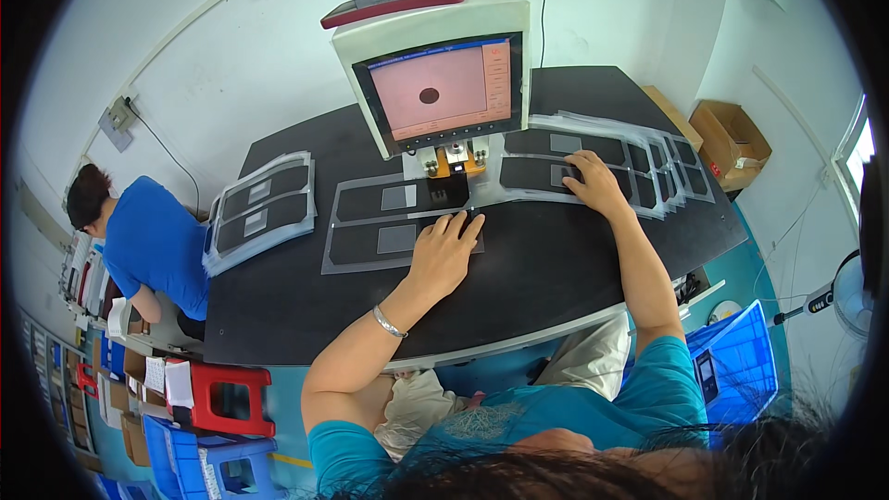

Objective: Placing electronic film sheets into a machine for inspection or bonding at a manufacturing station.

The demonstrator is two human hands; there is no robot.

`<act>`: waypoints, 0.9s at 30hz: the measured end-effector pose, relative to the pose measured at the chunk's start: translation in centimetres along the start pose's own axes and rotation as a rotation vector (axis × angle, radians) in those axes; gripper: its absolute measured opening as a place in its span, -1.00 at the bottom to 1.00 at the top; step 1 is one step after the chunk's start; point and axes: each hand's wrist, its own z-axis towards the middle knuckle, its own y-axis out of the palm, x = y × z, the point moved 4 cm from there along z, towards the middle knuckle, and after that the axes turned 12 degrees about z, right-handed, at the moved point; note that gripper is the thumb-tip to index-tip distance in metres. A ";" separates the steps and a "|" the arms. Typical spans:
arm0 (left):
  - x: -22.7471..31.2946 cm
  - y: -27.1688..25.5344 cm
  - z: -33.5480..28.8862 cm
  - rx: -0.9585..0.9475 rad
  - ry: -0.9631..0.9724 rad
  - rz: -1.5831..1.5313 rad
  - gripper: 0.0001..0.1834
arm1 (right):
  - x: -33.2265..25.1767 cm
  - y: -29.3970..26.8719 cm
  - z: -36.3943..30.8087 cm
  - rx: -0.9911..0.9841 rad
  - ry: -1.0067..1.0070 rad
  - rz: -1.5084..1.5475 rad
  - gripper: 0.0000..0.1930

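Observation:
A clear plastic sheet with black panels and small pale windows [356, 206] lies flat on the table, its right part under the machine's head [454, 159]. My left hand [444, 250] rests on that sheet's near right part, fingers stretched out and pressed flat, with nothing held. To the right, a fanned stack of similar sheets [639, 153] spreads out beside the machine. My right hand [597, 187] lies on the stack's near left part, its fingers slightly bent and apart. Above, the machine's screen [440, 91] shows a dark round spot on a pink field.
Another pile of such sheets [262, 204] sits at the left of the black table [519, 287]. A person in blue [157, 236] works beyond the left edge. Around the table are a red stool [231, 398], a blue crate [745, 361], a cardboard box [730, 143] and a fan [847, 292].

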 end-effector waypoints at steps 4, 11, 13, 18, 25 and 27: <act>-0.8 -1.0 -0.4 -0.003 0.010 -0.049 -0.46 | 0.2 0.2 0.0 -0.043 0.017 0.005 -0.60; -3.8 -2.4 -1.6 -0.325 0.059 -0.294 -0.51 | 0.3 0.2 -0.1 -0.062 -0.013 0.002 -0.58; -4.1 -2.1 -1.6 -0.334 0.034 -0.302 -0.53 | 0.4 0.3 0.0 -0.079 0.002 -0.020 -0.59; -4.5 0.4 -0.4 -0.172 -0.025 -0.203 -0.59 | 0.1 0.2 0.0 -0.044 -0.048 -0.012 -0.63; -4.3 2.9 0.4 -0.108 -0.048 -0.008 -0.59 | 0.1 0.3 -0.2 -0.032 -0.048 -0.029 -0.65; -4.3 3.0 0.3 -0.139 -0.039 0.004 -0.58 | 0.0 0.2 -0.1 -0.027 -0.067 -0.007 -0.65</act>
